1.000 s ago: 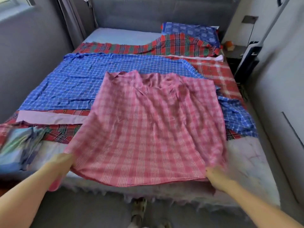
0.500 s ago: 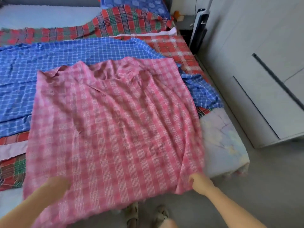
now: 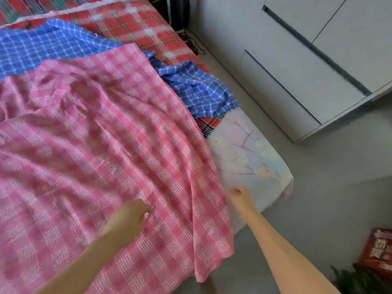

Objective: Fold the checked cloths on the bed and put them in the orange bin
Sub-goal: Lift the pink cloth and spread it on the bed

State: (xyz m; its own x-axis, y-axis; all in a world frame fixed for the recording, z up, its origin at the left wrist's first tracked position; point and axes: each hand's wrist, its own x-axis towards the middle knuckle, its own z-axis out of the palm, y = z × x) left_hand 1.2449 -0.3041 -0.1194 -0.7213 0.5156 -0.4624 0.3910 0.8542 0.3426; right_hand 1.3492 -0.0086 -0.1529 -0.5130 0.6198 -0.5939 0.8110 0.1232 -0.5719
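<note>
Pink checked cloth (image 3: 101, 149), unfolded on bed (image 3: 250, 158): I noted left hand (image 3: 127, 217) pinching it, right hand (image 3: 240, 197) hold unclear (no folds yet).

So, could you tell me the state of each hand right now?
Left hand: closed, pinching the pink checked cloth.
Right hand: curled beside that cloth's edge; grip cannot be told.
</note>
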